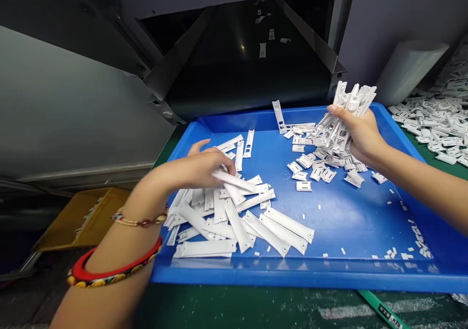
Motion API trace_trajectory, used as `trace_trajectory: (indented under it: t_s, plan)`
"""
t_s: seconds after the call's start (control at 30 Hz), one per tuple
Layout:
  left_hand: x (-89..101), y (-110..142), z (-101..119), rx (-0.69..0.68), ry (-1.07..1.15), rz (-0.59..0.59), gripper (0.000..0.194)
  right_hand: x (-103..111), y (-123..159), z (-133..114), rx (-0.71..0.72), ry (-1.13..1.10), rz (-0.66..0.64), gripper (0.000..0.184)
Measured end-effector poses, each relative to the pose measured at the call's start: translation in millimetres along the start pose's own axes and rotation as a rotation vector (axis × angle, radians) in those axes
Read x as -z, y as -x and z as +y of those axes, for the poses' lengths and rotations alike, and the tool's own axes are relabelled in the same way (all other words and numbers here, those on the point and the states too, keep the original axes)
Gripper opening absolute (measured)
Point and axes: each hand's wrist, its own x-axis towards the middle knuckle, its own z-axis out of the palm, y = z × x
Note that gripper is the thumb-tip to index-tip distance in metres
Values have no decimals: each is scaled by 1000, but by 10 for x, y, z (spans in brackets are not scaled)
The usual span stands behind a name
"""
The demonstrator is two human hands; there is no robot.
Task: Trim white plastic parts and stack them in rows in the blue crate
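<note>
Okay, nearest items first: your left hand (195,170) is hovering over a pile of long flat white plastic strips (219,224), blurred, thumb raised apart from fingers. A single strip (234,181) is lying at the fingertips; pinch not confirmed, cannot tell. You are wearing a beaded bracelet (139,218) and a red bangle (113,263) on that arm. Your right hand (360,134) is clenching a bunch of white plastic frames (340,119), fingers wrapped, thumb across, above the blue plastic tray (292,275) on the right side. Approx. below it, small white clips (314,169) are lying in the tray, with tiny white bits (413,236) along the right. Beyond: a heap of white parts (435,124) is sitting on the bench at right, and white pieces (262,50) are lying on a dark conveyor belt (248,80).
</note>
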Motion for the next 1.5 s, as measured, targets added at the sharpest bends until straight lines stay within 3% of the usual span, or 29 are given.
trace_trajectory:
  t_s: [0.1,0.23,0.3,0.4,0.5,0.7,0.87,1.03,1.23,1.4,1.5]
  plan:
    - [46,23,-27,-13,31,-123,40,-16,8,0,-17,-22,28,45]
    - [-133,-58,351,-242,253,-278,30,-12,3,13,24,19,23,49]
    - [-262,-83,558,-305,202,-293,29,-8,6,6,19,17,21,49]
    - [-394,-78,718,-296,74,-265,47,-14,22,-25,-9,4,17,47]
    - [-444,-66,722,-276,-16,-244,58,-25,37,-52,-23,1,14,46]
    - [-453,-115,688,-325,-66,-245,34,-13,11,-30,-19,-10,20,45]
    - [-463,-161,695,-352,40,-269,39,2,-10,2,8,8,14,49]
    - [-486,-201,710,-386,231,-194,24,11,-18,19,1,4,15,46]
    - [-429,-243,772,-206,394,-104,29,15,-41,7,12,-7,2,44]
    - [-284,-157,721,-148,212,-100,38,7,-21,-31,-4,-65,6,48]
    - [-342,-130,666,-215,47,-79,38,16,-22,-28,-5,-28,-11,50]
